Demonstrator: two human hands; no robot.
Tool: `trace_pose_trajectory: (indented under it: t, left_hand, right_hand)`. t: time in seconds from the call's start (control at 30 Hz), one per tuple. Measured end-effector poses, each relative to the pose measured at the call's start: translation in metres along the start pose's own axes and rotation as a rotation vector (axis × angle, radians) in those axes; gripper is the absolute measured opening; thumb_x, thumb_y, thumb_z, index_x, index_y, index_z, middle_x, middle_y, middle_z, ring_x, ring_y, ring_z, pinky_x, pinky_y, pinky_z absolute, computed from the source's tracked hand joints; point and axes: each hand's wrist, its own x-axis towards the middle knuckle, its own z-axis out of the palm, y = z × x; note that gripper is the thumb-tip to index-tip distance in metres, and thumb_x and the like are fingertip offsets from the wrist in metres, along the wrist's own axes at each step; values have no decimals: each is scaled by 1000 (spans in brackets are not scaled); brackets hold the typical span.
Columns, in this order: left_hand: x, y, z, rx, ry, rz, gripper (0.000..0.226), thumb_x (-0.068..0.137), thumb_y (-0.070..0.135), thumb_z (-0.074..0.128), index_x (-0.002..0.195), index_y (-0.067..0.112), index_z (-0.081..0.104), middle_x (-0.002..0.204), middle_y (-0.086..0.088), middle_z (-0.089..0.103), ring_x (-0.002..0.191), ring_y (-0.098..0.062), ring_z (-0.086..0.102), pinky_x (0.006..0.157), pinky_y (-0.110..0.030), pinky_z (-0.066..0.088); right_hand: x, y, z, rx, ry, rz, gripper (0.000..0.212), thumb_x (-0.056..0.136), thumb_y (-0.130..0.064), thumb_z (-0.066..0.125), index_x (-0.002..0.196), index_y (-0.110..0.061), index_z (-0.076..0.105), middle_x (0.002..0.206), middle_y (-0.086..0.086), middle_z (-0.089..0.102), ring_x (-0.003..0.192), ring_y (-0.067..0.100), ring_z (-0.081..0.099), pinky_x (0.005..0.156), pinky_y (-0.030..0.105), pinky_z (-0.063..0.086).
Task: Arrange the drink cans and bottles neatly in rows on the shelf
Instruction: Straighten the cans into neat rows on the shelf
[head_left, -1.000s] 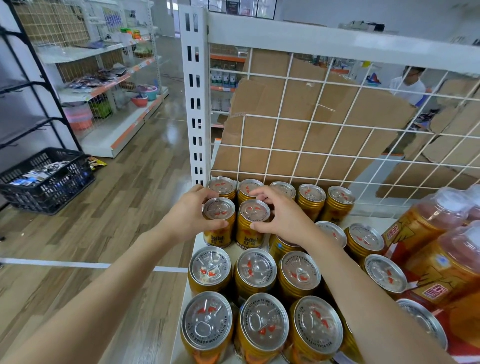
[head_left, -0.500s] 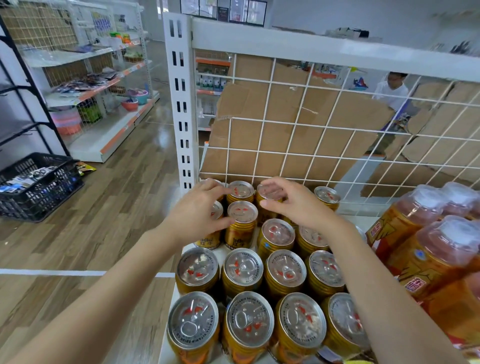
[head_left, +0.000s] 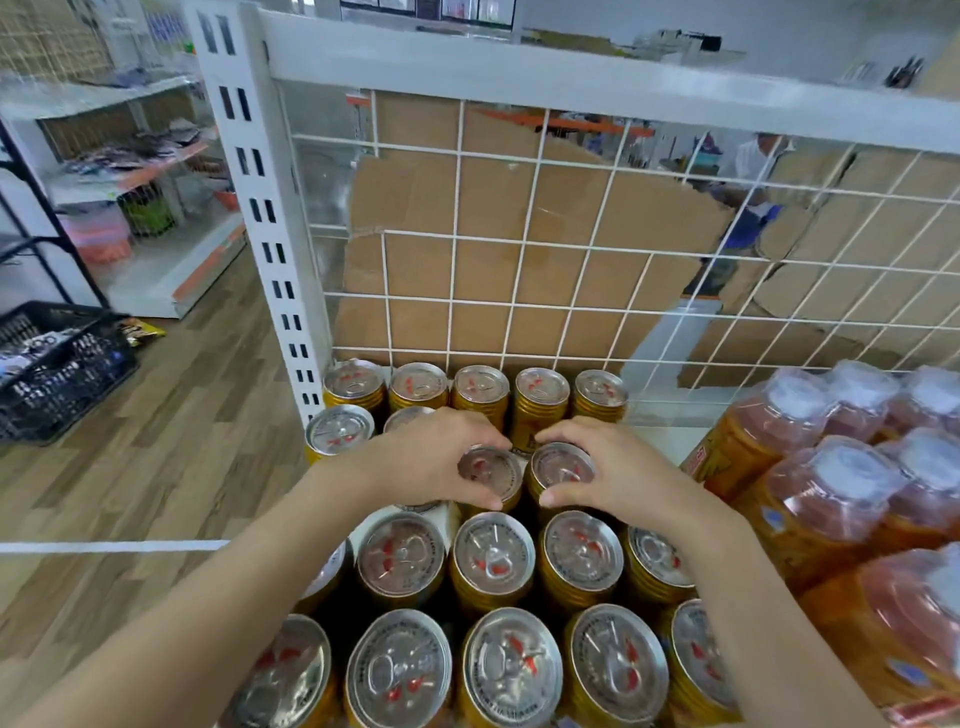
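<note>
Several gold drink cans with silver tops stand in rows on the white shelf (head_left: 670, 439). My left hand (head_left: 426, 462) wraps around the rim of one gold can (head_left: 491, 470) in the middle of the block. My right hand (head_left: 618, 470) grips the neighbouring can (head_left: 562, 464) just to its right. Both cans stand upright, side by side, behind a full row (head_left: 491, 558) and in front of the back row (head_left: 478, 387) against the wire grid. Shrink-wrapped orange bottles (head_left: 826, 499) with pale caps fill the shelf's right side.
A white wire grid back panel (head_left: 571, 234) with cardboard behind it closes the shelf's rear. A white slotted upright (head_left: 260, 208) stands at the left corner. A black crate (head_left: 47, 358) sits on the wood floor at left. A person (head_left: 748, 171) is behind the grid at the far right.
Both hands have come back from the rear rows toward me and now each grips a can in the middle row. The back row stands in an even line of several cans.
</note>
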Motion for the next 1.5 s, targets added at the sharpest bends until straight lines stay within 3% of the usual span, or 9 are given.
trace_pose_trajectory:
  t: [0.4, 0.63, 0.73, 0.87, 0.97, 1.07, 1.2, 1.27, 1.5]
  left_hand:
    - [20, -12, -3, -9, 65, 16, 51, 80, 25, 69, 128, 14, 55, 128, -1, 56, 116, -12, 49, 98, -21, 34]
    - [22, -20, 7, -91, 111, 20, 54, 77, 21, 67, 129, 23, 52, 130, 4, 51, 120, -9, 42, 101, -17, 28]
    - [21, -24, 13, -83, 206, -7, 61, 72, 43, 71, 127, 23, 54, 131, 4, 44, 123, -10, 39, 102, -18, 28]
    - [20, -26, 14, -52, 249, -66, 66, 70, 39, 77, 129, 23, 52, 135, 0, 45, 128, -14, 37, 95, -12, 21]
    - [19, -27, 15, -118, 259, -49, 66, 71, 34, 79, 130, 24, 51, 131, 0, 52, 125, -14, 43, 105, -24, 30]
    - [17, -30, 18, -154, 253, -37, 67, 71, 30, 79, 131, 25, 49, 129, 2, 56, 127, -14, 43, 107, -35, 33]
    - [18, -33, 17, -179, 240, -9, 64, 73, 25, 78, 130, 29, 49, 129, 9, 54, 120, -2, 45, 103, -21, 35]
    - [17, -34, 17, -180, 230, 0, 62, 73, 23, 78, 128, 31, 50, 129, 10, 54, 118, 1, 44, 100, -16, 33]
    - [20, -36, 20, -169, 233, -3, 62, 68, 35, 81, 124, 30, 54, 125, 8, 48, 121, -9, 41, 104, -32, 34]
  right_hand:
    - [21, 10, -6, 90, 83, 46, 62, 72, -41, 76, 126, -31, 49, 134, -8, 48, 120, 11, 45, 95, 28, 38]
    - [22, 21, 5, 284, 160, 48, 61, 70, -34, 79, 123, -33, 50, 128, -7, 52, 121, 13, 46, 103, 45, 40]
    - [22, 24, 5, 289, 154, 29, 57, 72, -30, 78, 122, -33, 50, 127, -11, 52, 120, 11, 46, 103, 43, 39]
    - [19, 27, 4, 320, 111, -14, 54, 76, -19, 75, 121, -34, 49, 124, -18, 51, 119, 3, 44, 104, 32, 36]
    - [17, 28, 5, 348, 65, -43, 54, 80, -14, 71, 122, -36, 47, 126, -19, 48, 120, 0, 42, 101, 23, 31]
    - [17, 28, 6, 362, 105, -10, 63, 72, -25, 79, 125, -35, 46, 127, -13, 47, 119, 3, 43, 101, 25, 35]
    - [18, 27, 6, 299, 160, 41, 65, 67, -34, 81, 124, -33, 48, 112, -11, 49, 107, 8, 49, 93, 29, 42]
    - [19, 27, 6, 296, 157, 19, 61, 69, -31, 80, 121, -35, 49, 114, -13, 51, 110, 7, 48, 96, 33, 43]
    - [16, 32, 7, 349, 105, -31, 53, 78, -13, 72, 119, -37, 48, 123, -17, 51, 120, 6, 45, 103, 33, 37]
